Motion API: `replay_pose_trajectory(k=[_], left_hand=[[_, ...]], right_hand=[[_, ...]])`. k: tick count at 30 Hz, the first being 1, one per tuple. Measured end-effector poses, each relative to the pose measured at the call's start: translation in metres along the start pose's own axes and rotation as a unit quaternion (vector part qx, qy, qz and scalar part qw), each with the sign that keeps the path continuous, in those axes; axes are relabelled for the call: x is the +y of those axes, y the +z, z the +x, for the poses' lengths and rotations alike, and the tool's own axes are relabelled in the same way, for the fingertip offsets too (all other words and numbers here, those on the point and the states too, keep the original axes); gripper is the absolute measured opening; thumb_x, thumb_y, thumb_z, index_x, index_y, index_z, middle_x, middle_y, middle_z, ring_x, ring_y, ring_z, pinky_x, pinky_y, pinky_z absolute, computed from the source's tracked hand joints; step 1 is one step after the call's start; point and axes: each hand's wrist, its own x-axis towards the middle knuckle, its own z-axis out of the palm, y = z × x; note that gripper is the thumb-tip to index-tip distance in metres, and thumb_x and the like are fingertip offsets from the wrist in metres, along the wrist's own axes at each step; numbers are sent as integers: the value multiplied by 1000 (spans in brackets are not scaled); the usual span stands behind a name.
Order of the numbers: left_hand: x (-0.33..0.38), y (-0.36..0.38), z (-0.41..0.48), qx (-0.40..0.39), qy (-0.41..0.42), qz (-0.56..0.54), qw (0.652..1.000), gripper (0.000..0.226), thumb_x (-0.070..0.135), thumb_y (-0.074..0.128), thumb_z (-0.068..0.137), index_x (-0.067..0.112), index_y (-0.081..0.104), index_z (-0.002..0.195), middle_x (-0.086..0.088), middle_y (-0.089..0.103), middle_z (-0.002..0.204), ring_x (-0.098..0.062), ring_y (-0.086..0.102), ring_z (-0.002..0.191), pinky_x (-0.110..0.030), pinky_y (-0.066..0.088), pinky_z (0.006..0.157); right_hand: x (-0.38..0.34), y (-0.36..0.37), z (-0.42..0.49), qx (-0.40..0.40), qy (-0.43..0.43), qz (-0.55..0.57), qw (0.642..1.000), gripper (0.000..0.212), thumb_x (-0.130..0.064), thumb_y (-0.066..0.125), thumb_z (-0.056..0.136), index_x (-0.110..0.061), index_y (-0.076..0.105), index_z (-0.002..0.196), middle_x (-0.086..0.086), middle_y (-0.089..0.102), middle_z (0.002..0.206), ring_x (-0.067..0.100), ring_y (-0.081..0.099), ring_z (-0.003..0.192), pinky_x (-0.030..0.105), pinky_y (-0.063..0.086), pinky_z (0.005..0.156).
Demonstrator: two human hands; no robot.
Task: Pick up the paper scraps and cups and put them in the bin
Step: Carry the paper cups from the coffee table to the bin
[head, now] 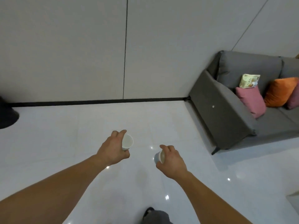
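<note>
The left hand (113,149) gripped a white paper cup (127,142), fingers (120,132) and thumb curled round its wall, its mouth tipped up toward the camera. The right hand (173,160) clasped a second cup (159,157) lying sideways in its curled fingers. Both cups hung above the floor (64,143), left of the grey sofa (226,110).

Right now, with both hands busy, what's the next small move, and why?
Probably turn left and look for the bin. The left hand grips a white cup and the right hand grips a second cup, so neither can pick up more. No bin is clearly in view. The dark thing at the left edge might be it, but I cannot tell.
</note>
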Motion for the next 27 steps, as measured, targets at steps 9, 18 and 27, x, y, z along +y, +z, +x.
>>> replay_pose_trajectory(k=[9, 18, 27], left_hand=[[-109, -87, 32, 110, -154, -31, 982, 86, 37, 69, 72, 27, 26, 146, 0, 36, 129, -22, 51, 108, -32, 48, 86], [-204, -172, 30, 207, -337, -21, 918, 81, 40, 72, 71, 27, 31, 140, 1, 38, 127, -20, 53, 100, -31, 48, 81], [-348, -258, 36, 273, -365, -46, 889, 83, 41, 73, 72, 25, 29, 141, -1, 37, 130, -23, 52, 104, -33, 50, 83]], right_hand=[[-143, 11, 146, -58, -172, -51, 982, 73, -40, 59, 85, -27, 27, 150, 0, 33, 145, 22, 39, 127, 33, 44, 96], [-304, 25, 249, -122, -326, -93, 933, 74, -40, 59, 84, -28, 27, 149, -2, 35, 142, 22, 40, 125, 33, 44, 95], [-489, 69, 300, -111, -394, -150, 900, 73, -40, 58, 85, -28, 25, 149, -1, 34, 142, 21, 40, 124, 32, 46, 93]])
